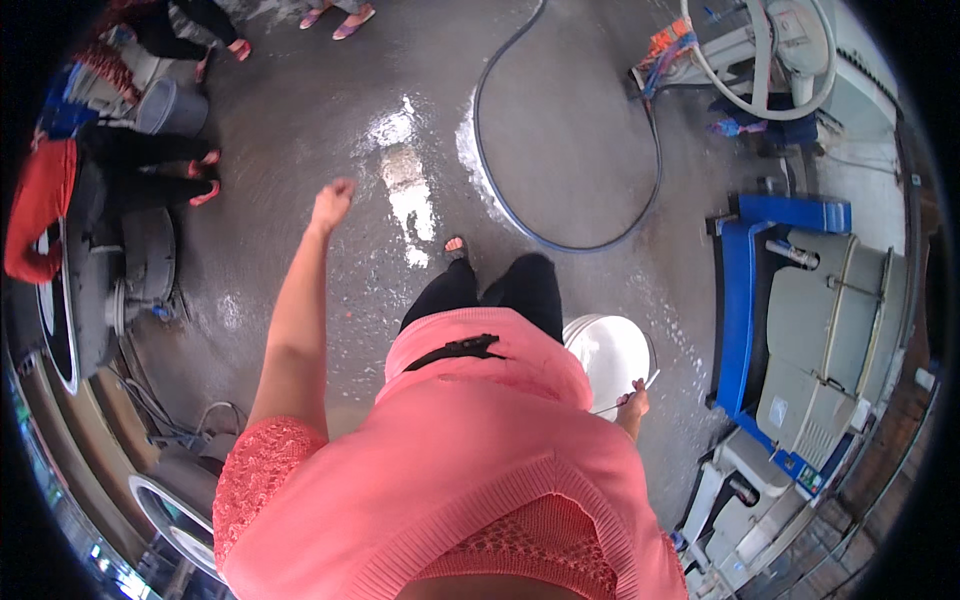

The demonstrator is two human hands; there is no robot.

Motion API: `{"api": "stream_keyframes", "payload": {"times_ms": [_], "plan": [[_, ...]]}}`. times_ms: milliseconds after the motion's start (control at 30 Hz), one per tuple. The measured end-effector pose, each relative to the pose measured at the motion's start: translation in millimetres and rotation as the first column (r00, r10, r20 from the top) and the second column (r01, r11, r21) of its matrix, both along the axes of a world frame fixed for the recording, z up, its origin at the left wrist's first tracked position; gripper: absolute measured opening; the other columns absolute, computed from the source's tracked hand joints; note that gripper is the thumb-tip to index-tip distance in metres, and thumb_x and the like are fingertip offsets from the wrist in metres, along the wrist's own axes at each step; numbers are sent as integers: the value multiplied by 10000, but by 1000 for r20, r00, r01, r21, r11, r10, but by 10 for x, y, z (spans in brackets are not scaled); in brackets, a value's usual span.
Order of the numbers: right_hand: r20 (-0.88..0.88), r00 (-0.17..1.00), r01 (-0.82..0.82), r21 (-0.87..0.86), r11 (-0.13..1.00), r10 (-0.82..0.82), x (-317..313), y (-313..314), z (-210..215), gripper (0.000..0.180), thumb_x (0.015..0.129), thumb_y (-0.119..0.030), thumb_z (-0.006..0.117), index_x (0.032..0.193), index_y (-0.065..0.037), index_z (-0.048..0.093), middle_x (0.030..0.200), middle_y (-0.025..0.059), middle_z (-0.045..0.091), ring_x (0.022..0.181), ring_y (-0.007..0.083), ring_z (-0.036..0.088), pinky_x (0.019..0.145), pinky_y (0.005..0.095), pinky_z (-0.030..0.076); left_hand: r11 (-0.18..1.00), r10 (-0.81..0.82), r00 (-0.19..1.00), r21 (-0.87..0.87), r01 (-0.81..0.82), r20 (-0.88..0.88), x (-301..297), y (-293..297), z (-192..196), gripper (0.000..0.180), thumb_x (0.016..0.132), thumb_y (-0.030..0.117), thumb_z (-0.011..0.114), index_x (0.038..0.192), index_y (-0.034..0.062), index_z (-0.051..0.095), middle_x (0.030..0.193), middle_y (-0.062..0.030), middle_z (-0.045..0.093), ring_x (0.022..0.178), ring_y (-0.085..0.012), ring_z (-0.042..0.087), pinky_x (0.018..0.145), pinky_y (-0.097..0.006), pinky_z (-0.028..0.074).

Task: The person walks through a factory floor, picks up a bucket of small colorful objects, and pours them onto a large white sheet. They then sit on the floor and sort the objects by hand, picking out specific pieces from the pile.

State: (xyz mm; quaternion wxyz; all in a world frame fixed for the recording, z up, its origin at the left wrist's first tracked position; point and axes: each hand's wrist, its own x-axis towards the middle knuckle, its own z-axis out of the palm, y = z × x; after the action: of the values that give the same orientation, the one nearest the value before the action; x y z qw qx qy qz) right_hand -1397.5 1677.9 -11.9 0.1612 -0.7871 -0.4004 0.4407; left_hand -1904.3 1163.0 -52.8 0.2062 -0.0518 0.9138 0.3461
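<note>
My right hand (634,400) is closed around the wire handle of a white bucket (608,352), which hangs at my right side by my leg. The bucket looks white inside; no contents can be made out. My left arm is stretched out ahead and to the left over the wet floor. At its end my left hand (335,203) is curled into a loose fist, touching nothing, and no object shows in it.
A dark hose (480,130) loops across the wet floor (330,100) ahead. Blue-framed machines (738,310) line the right, below a large white wheel (828,60). Round-doored machines (140,265) stand left, near a person in red (45,200) and a grey tub (172,108). More people stand at the far left.
</note>
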Motion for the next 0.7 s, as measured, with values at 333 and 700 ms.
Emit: {"api": "stream_keyframes", "payload": {"times_ms": [333, 700], "plan": [[52, 997, 54, -77, 996, -50, -1511, 422, -184, 242, 768, -270, 587, 822, -34, 590, 500, 9, 369, 406, 119, 363, 366, 257, 328, 938, -165, 968, 333, 95, 188, -1187, 1460, -318, 296, 817, 318, 520, 1020, 120, 603, 928, -82, 627, 820, -156, 581, 778, -275, 434], [-193, 951, -296, -329, 897, 243, -4342, 1950, -747, 380, 828, -394, 510, 864, -21, 574, 455, 7, 368, 381, 125, 387, 403, 257, 351, 972, 227, 933, -130, -198, 279, -2462, 1545, -942, 335, 797, 315, 531, 1013, 67, 596, 974, -101, 620, 925, -212, 581, 804, -303, 431]]}}
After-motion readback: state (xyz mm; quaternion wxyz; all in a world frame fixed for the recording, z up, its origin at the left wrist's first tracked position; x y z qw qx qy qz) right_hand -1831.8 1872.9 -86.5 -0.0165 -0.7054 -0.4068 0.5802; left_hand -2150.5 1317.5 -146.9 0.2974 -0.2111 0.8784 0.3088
